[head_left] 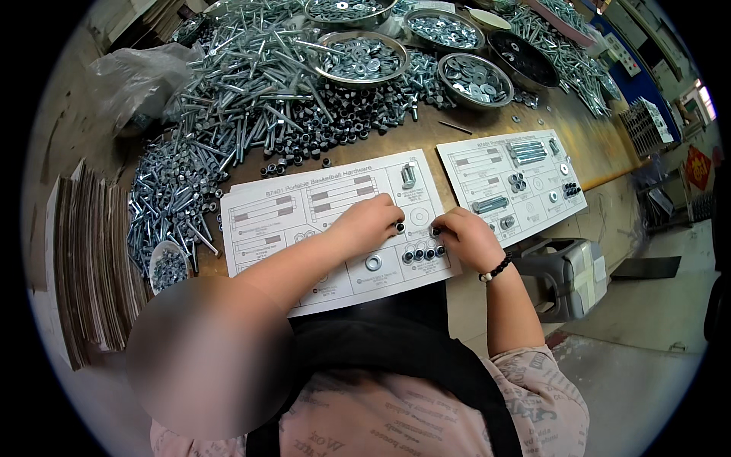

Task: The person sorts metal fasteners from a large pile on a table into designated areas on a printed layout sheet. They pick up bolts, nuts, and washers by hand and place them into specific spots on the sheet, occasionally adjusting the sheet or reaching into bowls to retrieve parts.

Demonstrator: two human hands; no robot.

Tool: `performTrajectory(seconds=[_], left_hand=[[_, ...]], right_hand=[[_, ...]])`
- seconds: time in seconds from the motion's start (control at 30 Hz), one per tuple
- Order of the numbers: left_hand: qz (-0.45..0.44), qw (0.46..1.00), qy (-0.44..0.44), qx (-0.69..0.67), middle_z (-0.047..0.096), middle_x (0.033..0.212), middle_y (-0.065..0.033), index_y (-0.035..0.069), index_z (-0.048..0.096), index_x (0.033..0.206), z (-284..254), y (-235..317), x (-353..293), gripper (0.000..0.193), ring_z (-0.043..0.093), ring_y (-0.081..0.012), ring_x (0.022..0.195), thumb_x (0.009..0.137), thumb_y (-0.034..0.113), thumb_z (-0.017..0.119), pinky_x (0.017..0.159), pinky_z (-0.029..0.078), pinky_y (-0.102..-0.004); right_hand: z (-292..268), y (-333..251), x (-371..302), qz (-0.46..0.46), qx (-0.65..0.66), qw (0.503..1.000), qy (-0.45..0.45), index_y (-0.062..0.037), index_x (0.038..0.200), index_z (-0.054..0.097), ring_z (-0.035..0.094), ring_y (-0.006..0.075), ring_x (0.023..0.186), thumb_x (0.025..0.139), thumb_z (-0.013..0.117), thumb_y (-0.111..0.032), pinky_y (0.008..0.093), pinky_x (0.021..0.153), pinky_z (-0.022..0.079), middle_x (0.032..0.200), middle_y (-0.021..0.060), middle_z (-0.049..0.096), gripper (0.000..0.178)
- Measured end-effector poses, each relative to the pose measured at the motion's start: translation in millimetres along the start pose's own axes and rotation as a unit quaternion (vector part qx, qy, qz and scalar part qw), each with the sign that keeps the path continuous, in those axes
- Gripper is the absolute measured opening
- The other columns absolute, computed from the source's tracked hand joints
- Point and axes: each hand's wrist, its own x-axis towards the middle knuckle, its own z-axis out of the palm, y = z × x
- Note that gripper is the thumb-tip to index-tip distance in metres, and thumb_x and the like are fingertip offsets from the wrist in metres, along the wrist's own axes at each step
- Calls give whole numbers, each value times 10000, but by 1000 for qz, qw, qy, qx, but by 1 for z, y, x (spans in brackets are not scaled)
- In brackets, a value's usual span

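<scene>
A white printed hardware sheet (266,278) lies in front of me on the table. Over its middle, my left hand (369,227) is closed, with a dark-topped lock nut (400,228) at its fingertips. My right hand (468,238) pinches another dark lock nut (436,231) at the sheet's right edge. Just below the fingers, a row of several lock nuts (419,256) sits on printed outlines. A flat washer (373,263) rests on the sheet below my left hand, and short bolts (409,177) lie together in its upper right box.
To the right, a second sheet (476,183) carries long bolts, nuts and washers. Behind are a bolt heap (259,84), loose lock nuts (335,114) and metal bowls of washers (476,80). Stacked cardboard (91,259) stands at left; a grey plastic stool (563,282) is at right.
</scene>
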Motion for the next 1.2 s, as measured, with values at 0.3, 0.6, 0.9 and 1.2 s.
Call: performTrajectory(seconds=[0.3, 0.6, 0.9, 1.2], left_hand=[[26, 995, -17, -95, 566, 984, -137, 41, 597, 1049, 20, 16, 0, 265, 528, -298, 956, 802, 59, 505, 843, 426, -348], [26, 994, -14, -105, 568, 1001, -126, 54, 592, 1070, 21, 21, -8, 299, 523, -295, 979, 792, 23, 486, 857, 420, -345], [25, 992, 0, -124, 556, 1040, -130, 38, 578, 1085, 23, 18, -14, 326, 519, -301, 993, 779, 5, 470, 861, 421, -351], [-20, 977, 180, -113, 539, 1061, -135, 24, 569, 1080, -30, -39, -57, 307, 500, -284, 1023, 791, 72, 479, 885, 408, -358]], right_hand=[[3, 3, -7, -18, 48, 999, 6, -69, 879, 641, 576, 281, 812, 744, 573, -43, 348, 703, 470, 841, 99, 616, 154], [-4, 4, -13, -35, 79, 996, 0, -64, 915, 635, 569, 273, 817, 750, 568, -27, 342, 713, 464, 848, 103, 602, 183], [-12, 1, -16, -7, 71, 995, -66, -77, 986, 612, 555, 252, 780, 727, 595, -33, 327, 688, 453, 801, 89, 554, 263], [-32, -21, 13, 8, 119, 993, -5, -43, 958, 607, 543, 183, 691, 718, 621, 25, 277, 601, 441, 784, 77, 557, 249]])
